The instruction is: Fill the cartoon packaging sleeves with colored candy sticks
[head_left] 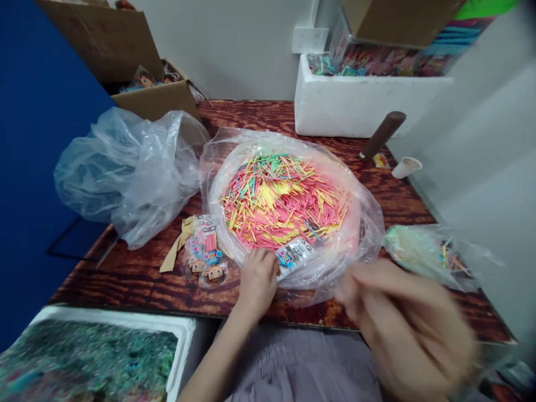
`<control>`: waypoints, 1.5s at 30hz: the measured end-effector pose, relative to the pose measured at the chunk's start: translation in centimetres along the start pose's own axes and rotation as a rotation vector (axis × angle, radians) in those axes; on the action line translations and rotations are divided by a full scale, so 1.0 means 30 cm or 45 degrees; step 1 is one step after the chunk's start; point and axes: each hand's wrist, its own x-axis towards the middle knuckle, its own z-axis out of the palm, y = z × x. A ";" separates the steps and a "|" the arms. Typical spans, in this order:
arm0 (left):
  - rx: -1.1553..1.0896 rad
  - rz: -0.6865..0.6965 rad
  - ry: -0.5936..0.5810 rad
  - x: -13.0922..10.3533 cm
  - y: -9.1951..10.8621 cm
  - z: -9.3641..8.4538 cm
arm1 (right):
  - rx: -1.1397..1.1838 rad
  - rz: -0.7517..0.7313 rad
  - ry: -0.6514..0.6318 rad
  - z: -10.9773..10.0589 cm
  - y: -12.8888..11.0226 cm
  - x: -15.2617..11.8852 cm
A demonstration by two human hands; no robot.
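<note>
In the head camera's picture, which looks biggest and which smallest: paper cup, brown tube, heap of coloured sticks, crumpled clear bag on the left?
1. Crumpled clear bag
2. Heap of coloured sticks
3. Brown tube
4. Paper cup

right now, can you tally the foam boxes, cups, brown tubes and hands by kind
Foam boxes: 2 (back box, lower-left box)
Cups: 1 (white cup)
Brown tubes: 1 (brown tube)
Hands: 2 (left hand, right hand)
Total: 6
</note>
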 end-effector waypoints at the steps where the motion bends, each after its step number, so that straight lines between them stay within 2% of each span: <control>1: 0.087 -0.005 -0.044 0.010 0.019 0.024 | -0.036 0.050 -0.004 0.015 0.042 0.069; 3: 0.233 -0.034 -0.091 0.026 0.040 0.064 | -0.132 0.188 -0.040 0.037 0.152 0.173; 5: 0.300 -0.054 -0.124 0.035 0.042 0.091 | -0.254 0.290 -0.111 0.044 0.278 0.223; 8: 0.255 -0.064 -0.142 0.032 0.025 0.107 | -0.554 0.275 -0.185 0.037 0.429 0.219; 11: 0.181 -0.085 -0.132 0.026 0.007 0.104 | -0.682 0.230 -0.298 0.030 0.491 0.187; 15: 0.101 -0.012 -0.144 0.018 0.005 0.095 | -0.656 0.238 -0.433 0.032 0.483 0.177; 18: 0.029 0.034 -0.108 0.002 0.025 0.094 | -0.530 0.329 -0.484 0.026 0.454 0.181; 21: -0.056 0.026 -0.021 -0.009 0.060 0.099 | -0.378 0.422 -0.476 -0.004 0.410 0.188; 24: -0.145 0.064 0.012 0.002 0.088 0.113 | -0.329 0.422 -0.405 -0.046 0.376 0.199; 26: -0.125 0.098 -0.045 0.013 0.094 0.132 | -0.362 0.387 -0.402 -0.067 0.381 0.200; 28: -0.004 0.117 -0.164 0.020 0.092 0.155 | -0.471 0.363 -0.447 -0.073 0.411 0.190; 30: 0.145 0.130 -0.269 0.017 0.090 0.173 | -0.629 0.352 -0.481 -0.067 0.449 0.169; 32: 0.206 0.140 -0.306 0.006 0.094 0.175 | -0.764 0.311 -0.447 -0.056 0.471 0.150; 35: 0.098 0.135 -0.246 -0.009 0.104 0.138 | -0.828 0.136 -0.319 -0.048 0.444 0.145; 38: -0.186 0.121 -0.155 -0.013 0.102 0.067 | -0.684 0.014 -0.253 -0.049 0.371 0.168; 41: -0.423 0.014 -0.130 -0.016 0.081 -0.007 | -0.423 0.082 -0.278 -0.033 0.316 0.186; 45: -0.309 -0.088 -0.122 -0.033 0.055 -0.070 | -0.285 0.172 -0.347 0.030 0.305 0.172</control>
